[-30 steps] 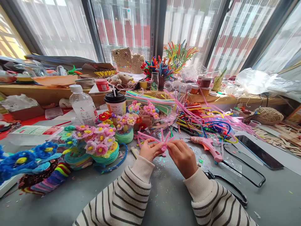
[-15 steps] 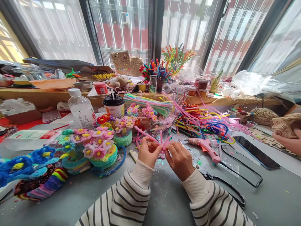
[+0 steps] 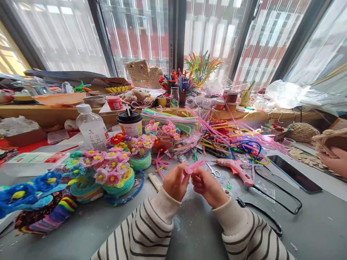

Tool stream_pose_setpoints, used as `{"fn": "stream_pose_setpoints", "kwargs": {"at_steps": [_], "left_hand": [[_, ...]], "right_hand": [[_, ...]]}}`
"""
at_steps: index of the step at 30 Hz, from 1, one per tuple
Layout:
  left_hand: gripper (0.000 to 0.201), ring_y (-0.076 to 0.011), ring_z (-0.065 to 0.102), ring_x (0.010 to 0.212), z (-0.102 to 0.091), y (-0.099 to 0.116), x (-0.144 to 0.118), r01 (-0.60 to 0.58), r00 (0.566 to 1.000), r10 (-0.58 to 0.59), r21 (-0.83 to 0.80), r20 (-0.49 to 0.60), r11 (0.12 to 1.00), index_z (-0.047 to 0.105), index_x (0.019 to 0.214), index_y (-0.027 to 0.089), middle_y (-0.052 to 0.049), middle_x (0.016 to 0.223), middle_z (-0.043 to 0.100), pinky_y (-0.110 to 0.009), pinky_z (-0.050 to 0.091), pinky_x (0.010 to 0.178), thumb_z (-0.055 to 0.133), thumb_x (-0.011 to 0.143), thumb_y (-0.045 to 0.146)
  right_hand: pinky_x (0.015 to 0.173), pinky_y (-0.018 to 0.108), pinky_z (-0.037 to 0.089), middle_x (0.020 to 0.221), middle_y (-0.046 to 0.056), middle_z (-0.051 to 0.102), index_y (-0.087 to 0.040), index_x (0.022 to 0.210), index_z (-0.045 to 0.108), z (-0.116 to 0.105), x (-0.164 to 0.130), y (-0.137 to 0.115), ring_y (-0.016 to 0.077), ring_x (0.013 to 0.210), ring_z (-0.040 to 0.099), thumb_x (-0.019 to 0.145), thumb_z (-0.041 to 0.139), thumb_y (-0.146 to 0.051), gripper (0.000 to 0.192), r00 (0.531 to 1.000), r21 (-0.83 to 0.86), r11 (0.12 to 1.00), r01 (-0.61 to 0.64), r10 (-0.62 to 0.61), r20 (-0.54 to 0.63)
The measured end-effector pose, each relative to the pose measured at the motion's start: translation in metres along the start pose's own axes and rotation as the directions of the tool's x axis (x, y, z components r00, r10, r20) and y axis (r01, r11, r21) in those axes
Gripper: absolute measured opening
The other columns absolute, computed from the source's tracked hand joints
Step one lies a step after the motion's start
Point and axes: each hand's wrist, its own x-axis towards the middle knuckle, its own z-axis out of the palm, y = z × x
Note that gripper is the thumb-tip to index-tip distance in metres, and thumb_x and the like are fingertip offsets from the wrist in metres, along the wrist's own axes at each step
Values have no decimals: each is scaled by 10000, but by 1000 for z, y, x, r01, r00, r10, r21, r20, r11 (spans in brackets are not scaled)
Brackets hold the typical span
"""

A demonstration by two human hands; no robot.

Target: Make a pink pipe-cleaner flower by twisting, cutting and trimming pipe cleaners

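Both my hands meet above the middle of the grey table, pinching pink pipe cleaners (image 3: 195,166) between them. My left hand (image 3: 175,182) has its thumb and forefinger closed on the left end of the pink piece. My right hand (image 3: 208,186) grips it from the right, its other fingers curled in. The fingers partly cover the piece, so its full shape is hidden. Just beyond my left hand lies a bundle of pink pipe cleaners (image 3: 159,159). Small scissors (image 3: 215,171) rest beyond my right hand.
A pink glue gun (image 3: 235,168) with a black cord lies to the right, near a phone (image 3: 295,175). Pipe-cleaner flowers (image 3: 112,166), a bottle (image 3: 92,128) and a lidded cup (image 3: 130,124) stand left. Loose pipe cleaners (image 3: 233,135) are heaped behind. Another person's hand (image 3: 334,162) holds twine-wrapped work.
My hands have turned the pink pipe cleaners: the strands that fanned upward now lie sideways toward the right. My right hand's fingers have curled in. The other person's twine piece has tilted.
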Motion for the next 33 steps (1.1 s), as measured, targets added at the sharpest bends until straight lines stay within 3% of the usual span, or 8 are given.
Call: {"fn": "stream_pose_setpoints", "kwargs": {"at_steps": [3,6,12,19,23,27,30,33], "left_hand": [[215,-114,557,557,-1,-2,2,215,977,-212,-206,35,955,358,798,180,-7,628,557,-221,454,536,510,647,161],[265,-114,563,544,-2,-5,6,457,881,-464,-424,94,782,336,797,181,12,598,543,-238,470,545,537,624,192],[299,-104,536,500,-2,-5,10,578,788,-595,-524,158,626,332,752,181,42,545,500,-249,473,515,572,576,214],[298,-103,538,494,2,-4,4,555,820,-560,-411,120,724,345,781,182,37,557,514,-250,472,516,560,578,217],[248,-101,546,509,3,-2,3,475,872,-486,-329,54,816,354,750,189,34,561,528,-232,465,525,546,593,189],[218,-105,554,535,1,0,1,366,930,-364,-241,53,899,358,786,190,16,600,546,-227,454,528,511,632,178],[190,-96,551,554,0,0,0,267,962,-271,-212,7,940,370,781,185,6,656,540,-213,444,532,501,645,174],[197,-95,550,560,-1,2,1,277,957,-290,-279,-7,920,375,770,182,3,677,535,-215,442,542,516,632,171]], "right_hand": [[339,177,151,472,-68,237,-166,521,359,-3,-2,-2,46,373,194,650,390,-267,167,992,31,999,-30,26,124],[368,185,237,527,-41,341,-159,680,449,-5,-7,-2,64,414,295,680,391,-269,124,960,-268,924,273,-281,9],[660,267,357,807,56,491,-151,896,497,-8,-10,1,154,733,446,700,424,-173,210,545,-886,-27,463,-780,309],[612,258,341,716,50,534,-155,793,530,-5,-3,4,152,670,456,750,382,-155,154,439,-865,-387,320,-748,497],[550,246,308,633,36,493,-169,656,507,2,-6,4,141,607,440,742,369,-174,162,525,-917,-259,304,-757,388],[489,227,278,578,-6,437,-173,598,433,11,-7,3,109,523,387,703,390,-208,118,660,-887,275,371,-750,44],[418,204,235,471,-53,334,-180,536,356,12,-5,1,78,430,297,675,396,-230,153,846,-524,765,373,-513,-147],[357,184,132,433,-82,208,-182,497,282,7,-3,-1,52,369,150,654,379,-229,190,990,3,990,140,-140,-34]]}}
